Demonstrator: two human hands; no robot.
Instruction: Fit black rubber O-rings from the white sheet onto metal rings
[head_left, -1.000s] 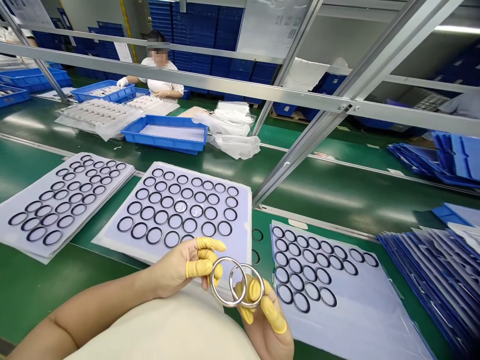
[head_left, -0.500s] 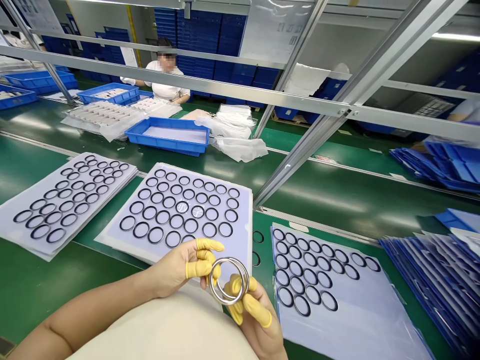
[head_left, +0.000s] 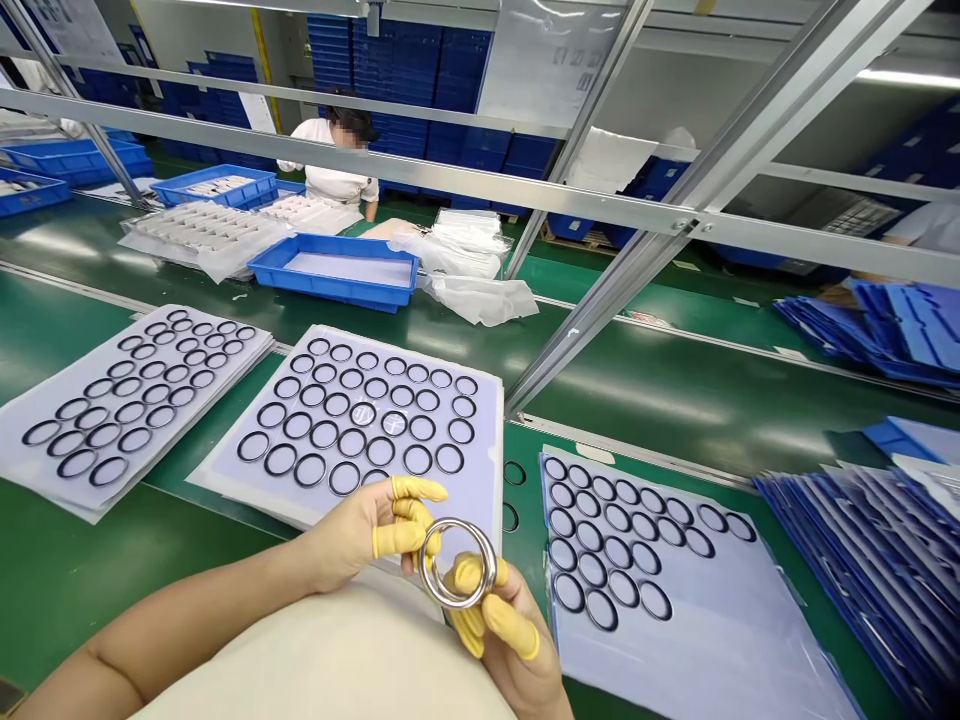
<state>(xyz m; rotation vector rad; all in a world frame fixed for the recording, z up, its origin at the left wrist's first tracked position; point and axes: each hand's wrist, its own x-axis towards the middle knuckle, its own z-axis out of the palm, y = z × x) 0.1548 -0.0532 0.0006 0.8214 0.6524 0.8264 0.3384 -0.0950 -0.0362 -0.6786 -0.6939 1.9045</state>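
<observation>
Metal ring [head_left: 454,605] between both hands [head_left: 360,535] [head_left: 510,650]

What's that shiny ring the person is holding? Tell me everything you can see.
The metal ring is a smooth, round, polished silver-looking band, held tilted, almost face-on to the camera. It may be two stacked rings; I cannot tell. The left hand holds its left side with yellow-capped fingers, and the right hand meets its lower right.
</observation>
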